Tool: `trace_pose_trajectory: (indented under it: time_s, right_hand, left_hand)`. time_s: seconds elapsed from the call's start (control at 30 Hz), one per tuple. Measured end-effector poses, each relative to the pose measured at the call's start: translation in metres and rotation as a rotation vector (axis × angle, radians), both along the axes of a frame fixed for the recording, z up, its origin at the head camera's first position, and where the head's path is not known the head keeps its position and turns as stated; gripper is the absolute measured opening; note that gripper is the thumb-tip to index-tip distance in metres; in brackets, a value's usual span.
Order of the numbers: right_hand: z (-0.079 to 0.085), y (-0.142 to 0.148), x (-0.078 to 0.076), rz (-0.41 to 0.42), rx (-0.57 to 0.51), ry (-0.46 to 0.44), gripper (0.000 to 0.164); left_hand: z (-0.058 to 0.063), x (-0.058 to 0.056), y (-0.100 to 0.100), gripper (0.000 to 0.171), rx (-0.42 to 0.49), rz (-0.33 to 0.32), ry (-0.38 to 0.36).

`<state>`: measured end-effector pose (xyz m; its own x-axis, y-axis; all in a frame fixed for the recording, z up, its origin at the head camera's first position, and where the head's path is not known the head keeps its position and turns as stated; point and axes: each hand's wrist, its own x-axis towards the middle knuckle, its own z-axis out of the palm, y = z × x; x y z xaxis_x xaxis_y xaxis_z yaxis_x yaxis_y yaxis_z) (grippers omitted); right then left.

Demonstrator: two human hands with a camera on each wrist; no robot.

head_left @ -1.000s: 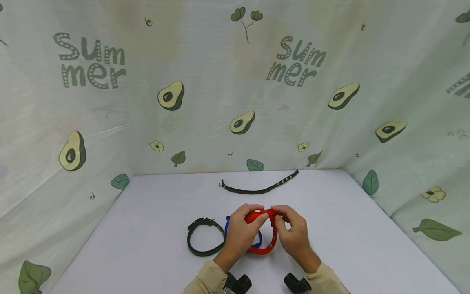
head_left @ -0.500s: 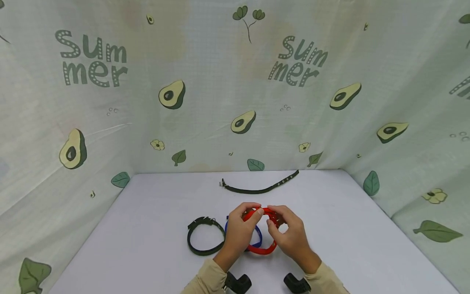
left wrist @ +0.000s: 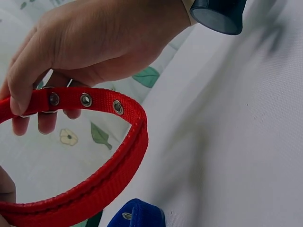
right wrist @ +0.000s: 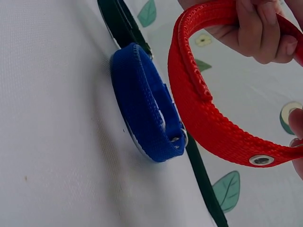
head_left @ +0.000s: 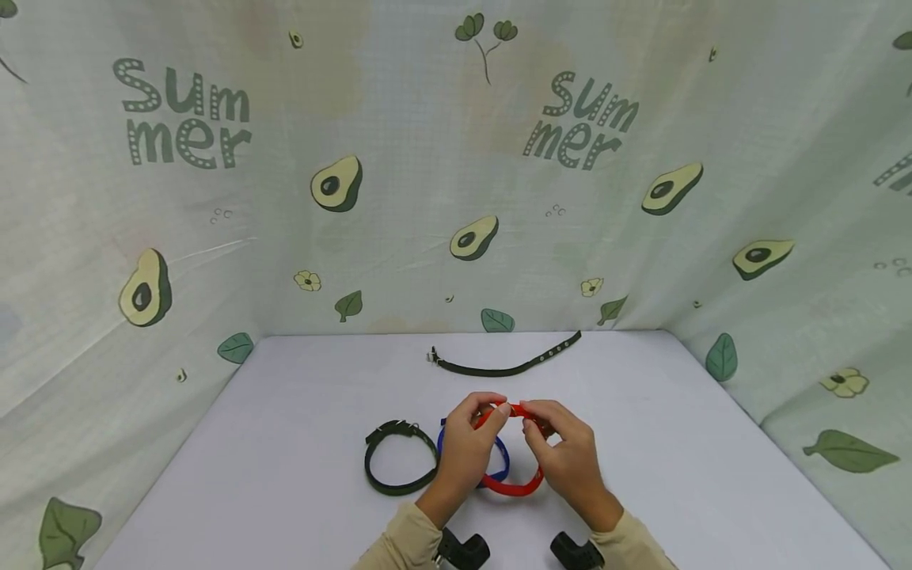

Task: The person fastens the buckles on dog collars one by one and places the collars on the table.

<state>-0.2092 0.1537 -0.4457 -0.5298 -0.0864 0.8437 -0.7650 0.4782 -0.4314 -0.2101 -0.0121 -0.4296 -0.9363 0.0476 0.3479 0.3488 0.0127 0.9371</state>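
My two hands hold a red collar (head_left: 514, 488) up in a loop, above the front half of the table. The left hand (head_left: 465, 445) pinches its left upper part between thumb and fingers. With thumb and fingertips, the right hand (head_left: 572, 450) grips the opposite side. In the left wrist view, silver metal of a buckle (left wrist: 49, 89) and several eyelets show at the right hand's fingertips. A blue collar (right wrist: 144, 104) stands as a loop behind the red one, partly hidden in the head view. Left of it lies a dark green looped collar (head_left: 390, 491).
Near the back wall, a dark strap collar (head_left: 492, 372) lies stretched out, buckle at its left end. Black wrist cameras (head_left: 466, 552) sit below the wrists. A printed cloth (head_left: 406, 261) hangs around the white table (head_left: 299, 443).
The right hand's thumb and fingers have shifted on the red collar, parting and closing again slightly lower. The loop's lower part has moved a little right. The left hand stays nearly still.
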Motion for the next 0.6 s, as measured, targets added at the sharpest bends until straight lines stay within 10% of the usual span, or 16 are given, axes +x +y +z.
trace_pose_trajectory:
  time_s: [0.6]
  right_hand:
    - [-0.0081, 0.0091, -0.0025, -0.048, 0.036, -0.131, 0.043]
  left_hand:
    - [-0.0042, -0.0079, -0.0024, 0.025, 0.177, -0.059, -0.178]
